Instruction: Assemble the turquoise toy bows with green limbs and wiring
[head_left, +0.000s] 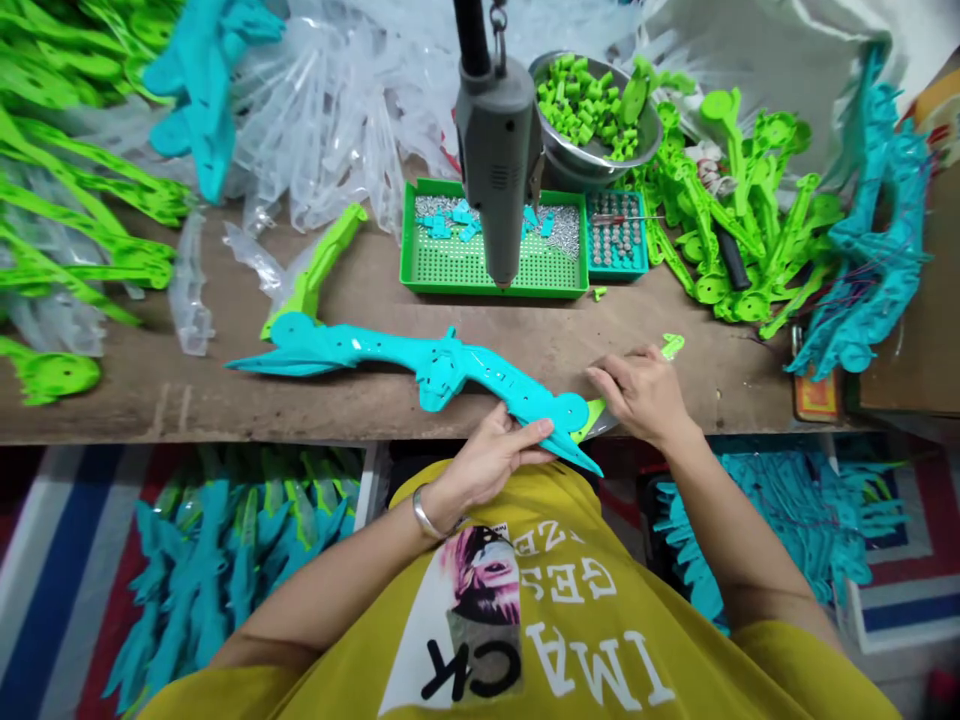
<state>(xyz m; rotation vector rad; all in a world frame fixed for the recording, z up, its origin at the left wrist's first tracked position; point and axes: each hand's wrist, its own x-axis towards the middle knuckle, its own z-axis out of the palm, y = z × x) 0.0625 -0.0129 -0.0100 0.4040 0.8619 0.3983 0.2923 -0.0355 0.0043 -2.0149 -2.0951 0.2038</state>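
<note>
Blue bow (491, 370), just one: left fingers (534, 433) hold it by the bench's (337, 412) front edge. Right fingers (616, 380) grip one green strip (589, 420).

"How's the light around the gray tool (499, 170)?"
"Bright, diffuse, source unclear. Clear plastic parts (322, 130) left of it shine whitish; the turquoise piece (386, 350) below it carries glints."
"Shadows?"
"Soft, deepest below the tool, under the workbench (187, 405)."
"Sharpness?"
"Fair near it; stretched and smeared farthest out."

1 hanging screwdriver (499, 160) blocks middle of green tray (420, 285); passage along tabletop (525, 325) before turquoise part (382, 348).
</note>
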